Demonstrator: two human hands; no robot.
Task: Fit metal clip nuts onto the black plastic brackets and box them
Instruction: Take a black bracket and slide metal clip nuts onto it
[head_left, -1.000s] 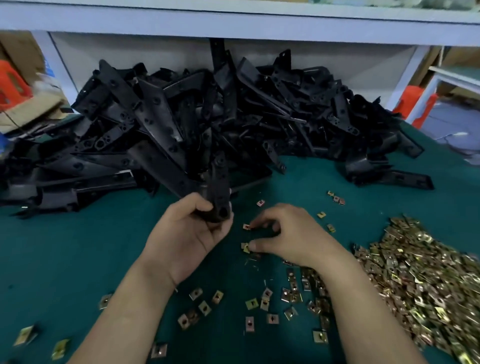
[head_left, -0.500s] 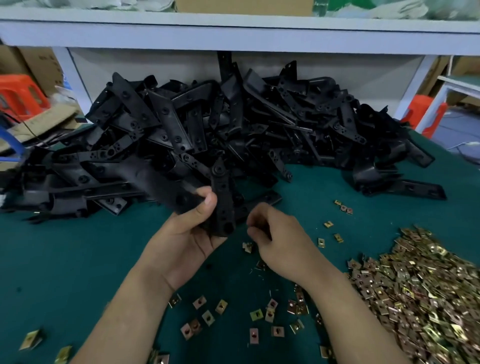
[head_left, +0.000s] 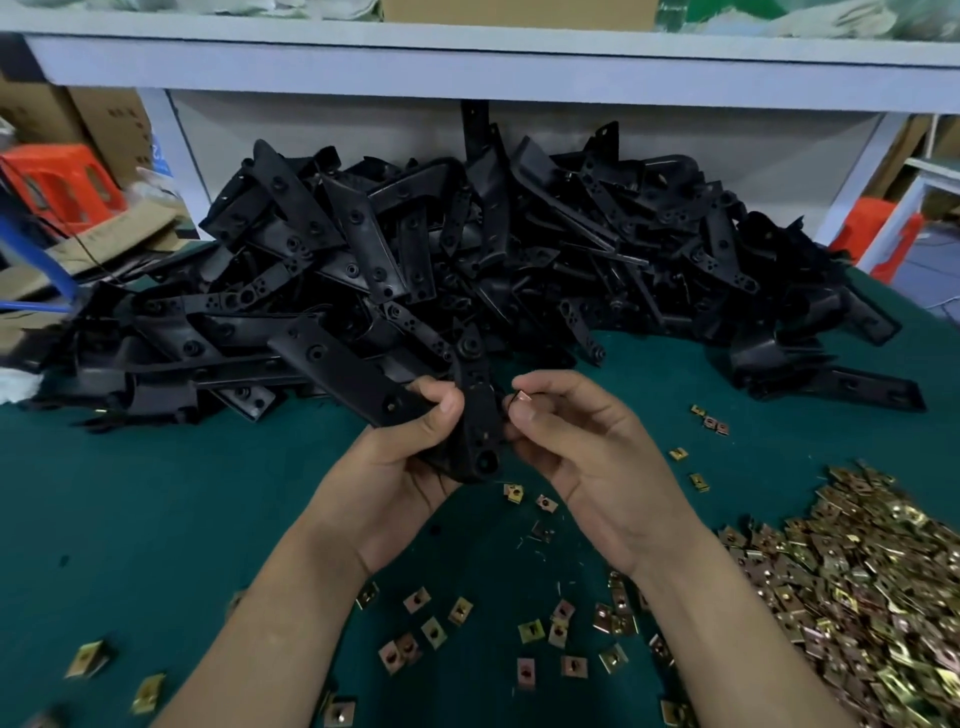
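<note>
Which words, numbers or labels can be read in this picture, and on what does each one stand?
No text can be read.
Cardboard box: dark printed marks, too blurred to read.
Blue and white label beside it: too small and blurred to read.
Black brackets and clip nuts: no writing visible.

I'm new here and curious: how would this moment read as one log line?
left hand: holds bracket | right hand: pinches clip nut beside bracket | table: bracket heap, clip pile
</note>
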